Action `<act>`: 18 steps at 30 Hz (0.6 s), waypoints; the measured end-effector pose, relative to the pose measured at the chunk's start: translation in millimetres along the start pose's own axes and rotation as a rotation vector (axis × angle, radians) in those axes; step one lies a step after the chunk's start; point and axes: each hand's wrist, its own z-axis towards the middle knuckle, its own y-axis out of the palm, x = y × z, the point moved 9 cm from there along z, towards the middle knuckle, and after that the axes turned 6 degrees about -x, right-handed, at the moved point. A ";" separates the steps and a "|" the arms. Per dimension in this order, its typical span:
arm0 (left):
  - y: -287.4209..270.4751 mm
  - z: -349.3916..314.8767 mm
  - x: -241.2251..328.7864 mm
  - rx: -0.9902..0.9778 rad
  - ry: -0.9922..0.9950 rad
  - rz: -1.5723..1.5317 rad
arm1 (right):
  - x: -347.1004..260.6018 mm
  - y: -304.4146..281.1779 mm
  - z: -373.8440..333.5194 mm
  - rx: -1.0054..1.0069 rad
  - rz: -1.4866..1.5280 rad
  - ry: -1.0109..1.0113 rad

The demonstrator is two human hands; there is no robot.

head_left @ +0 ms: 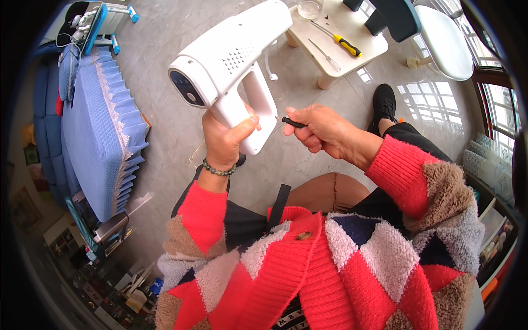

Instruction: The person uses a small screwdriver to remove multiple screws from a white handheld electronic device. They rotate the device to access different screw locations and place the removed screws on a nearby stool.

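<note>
My left hand point(224, 136) is closed round the loop handle of a white gun-shaped handheld sprayer point(234, 47), holding it up in front of me. The sprayer's dark control panel point(186, 88) faces toward me, and small vent holes dot its side. Just right of the handle, my right hand point(322, 129) pinches a short black rod-like piece point(294, 123) between thumb and fingers. Its tip points at the handle's edge, close to it; I cannot tell whether they touch. The exact kind of the black piece does not show.
Beyond the sprayer is a low cream table point(357, 60). It bears a yellow-and-black screwdriver point(347, 46), a thin clear-handled screwdriver point(331, 62), a clear round dish point(309, 9) and small dark bits. A blue-covered bed or sofa point(96, 132) stands left; a white seat point(443, 44) far right.
</note>
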 end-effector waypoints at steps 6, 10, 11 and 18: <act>-4.4 3.9 -4.6 -0.002 -0.134 -0.069 | -50.0 32.0 -30.7 0.449 -1.505 -0.694; -6.8 3.8 -7.4 -0.002 -0.195 -0.076 | -52.2 37.7 -41.8 0.510 -1.489 -0.892; -6.9 2.9 -7.9 -0.006 -0.201 -0.077 | -53.2 34.6 -41.8 0.516 -1.456 -0.903; -11.0 2.1 -17.9 0.039 -0.289 -0.149 | -43.4 58.1 -42.8 0.587 -1.892 -1.074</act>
